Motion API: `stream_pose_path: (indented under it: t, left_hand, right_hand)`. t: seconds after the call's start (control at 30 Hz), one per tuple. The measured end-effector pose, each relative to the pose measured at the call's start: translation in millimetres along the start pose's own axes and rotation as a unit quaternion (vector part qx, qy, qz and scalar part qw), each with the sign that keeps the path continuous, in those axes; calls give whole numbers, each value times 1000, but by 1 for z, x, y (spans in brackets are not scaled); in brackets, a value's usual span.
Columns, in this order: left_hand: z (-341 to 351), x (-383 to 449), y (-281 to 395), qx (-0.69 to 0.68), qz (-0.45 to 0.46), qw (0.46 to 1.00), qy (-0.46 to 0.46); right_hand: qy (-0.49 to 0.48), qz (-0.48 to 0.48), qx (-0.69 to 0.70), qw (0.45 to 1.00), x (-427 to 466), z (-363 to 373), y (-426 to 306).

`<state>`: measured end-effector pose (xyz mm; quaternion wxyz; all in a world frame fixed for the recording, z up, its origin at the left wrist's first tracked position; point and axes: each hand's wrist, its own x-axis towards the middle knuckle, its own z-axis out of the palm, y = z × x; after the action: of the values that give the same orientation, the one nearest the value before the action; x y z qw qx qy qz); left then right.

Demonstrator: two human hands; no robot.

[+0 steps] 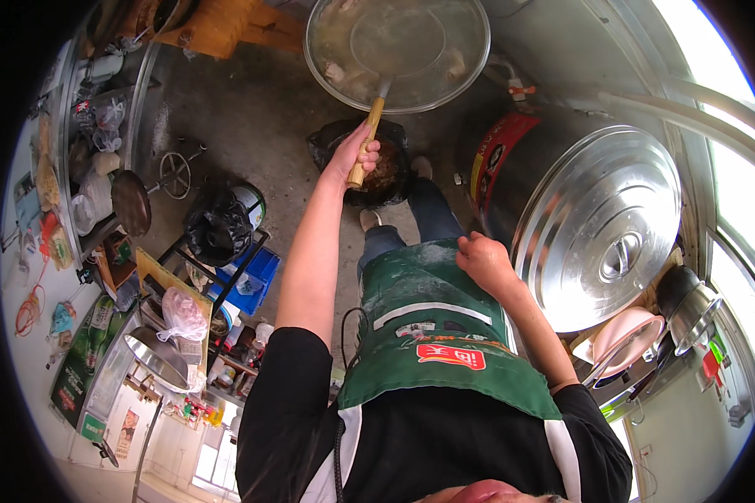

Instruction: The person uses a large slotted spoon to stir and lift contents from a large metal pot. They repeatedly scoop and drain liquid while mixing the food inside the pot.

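Note:
My left hand point(357, 154) is closed around the wooden handle point(372, 126) of a utensil. Its metal shaft reaches over the near rim of a wide metal pot point(397, 108); the head of the utensil cannot be made out. The pot holds cloudy, steaming liquid with pale pieces, perhaps meat. Directly under my left hand stands a container lined with a black plastic bag point(327, 141), with brownish matter inside. My right hand point(486, 261) is curled beside the green apron point(440, 276), near the big lidded drum, and nothing shows in it.
A large steel drum with a shiny lid point(598, 232) stands close on the right. Behind it are a pink basin point(626, 339) and metal bowls. To the left are a black-bagged bin point(217, 229), a blue crate point(258, 276), a round stool point(131, 202) and cluttered shelves.

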<state>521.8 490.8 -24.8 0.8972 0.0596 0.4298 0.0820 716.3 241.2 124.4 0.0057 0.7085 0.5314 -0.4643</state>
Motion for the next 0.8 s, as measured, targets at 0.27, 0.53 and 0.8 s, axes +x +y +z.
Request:
stream_pose_path:
  t: [0.27,0.53,0.8]
  left_hand:
    - [23,-1,15,37,54,998,16]
    - [27,-30,-25,25,31,999,-17]
    - [59,-42,-94,-130,88,987,-5]
  right_hand:
    - [15,-7,2,1000,-1,2,2]
    - [27,-12,14,999,0,0,0]
    - [28,-27,6,999,2,-2,-4]
